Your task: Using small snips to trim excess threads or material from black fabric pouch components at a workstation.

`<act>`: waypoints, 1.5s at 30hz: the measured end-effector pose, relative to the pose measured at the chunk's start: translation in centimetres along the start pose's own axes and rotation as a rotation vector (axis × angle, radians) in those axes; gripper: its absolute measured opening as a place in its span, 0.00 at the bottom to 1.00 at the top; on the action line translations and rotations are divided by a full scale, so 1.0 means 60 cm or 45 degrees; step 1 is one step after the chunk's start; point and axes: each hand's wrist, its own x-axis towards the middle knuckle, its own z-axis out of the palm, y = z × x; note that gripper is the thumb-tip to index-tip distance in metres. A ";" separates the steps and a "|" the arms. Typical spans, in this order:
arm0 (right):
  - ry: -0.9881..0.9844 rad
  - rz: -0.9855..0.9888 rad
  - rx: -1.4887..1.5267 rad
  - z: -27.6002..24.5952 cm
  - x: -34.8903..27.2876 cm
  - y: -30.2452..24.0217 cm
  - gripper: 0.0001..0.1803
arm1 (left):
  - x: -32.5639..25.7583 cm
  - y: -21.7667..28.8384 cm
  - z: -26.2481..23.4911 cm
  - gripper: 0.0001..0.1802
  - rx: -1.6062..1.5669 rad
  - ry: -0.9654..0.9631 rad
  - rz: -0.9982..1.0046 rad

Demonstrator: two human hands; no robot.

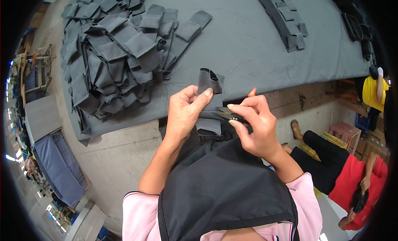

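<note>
My left hand pinches a strip of dark grey sewn fabric between thumb and fingers, just past the table's near edge. The strip's upper end stands up with a folded pocket; its lower part hangs down toward my apron. In my right hand is a small pair of thread snips, held between thumb and fingers. Their blades point left and lie against or very close to the strip's edge, below my left thumb. Whether they touch a thread is too small to tell.
A large heap of similar grey fabric pieces covers the table's left side. A short row of strips lies at the far right of the grey-covered table. Black cases line its right edge. A person in red sits to my right.
</note>
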 end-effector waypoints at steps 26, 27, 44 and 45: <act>0.049 -0.089 0.058 0.009 -0.006 -0.011 0.13 | -0.010 0.014 -0.002 0.07 -0.211 -0.052 -0.099; 0.086 -0.130 0.063 0.007 -0.007 -0.012 0.14 | -0.011 0.019 -0.003 0.06 -0.242 -0.084 -0.095; 0.139 0.133 0.455 -0.035 0.019 -0.005 0.16 | -0.020 0.071 -0.030 0.12 -0.377 0.138 0.579; 0.183 -0.038 0.531 -0.034 0.023 0.007 0.09 | -0.021 0.084 -0.043 0.11 -0.072 0.122 0.912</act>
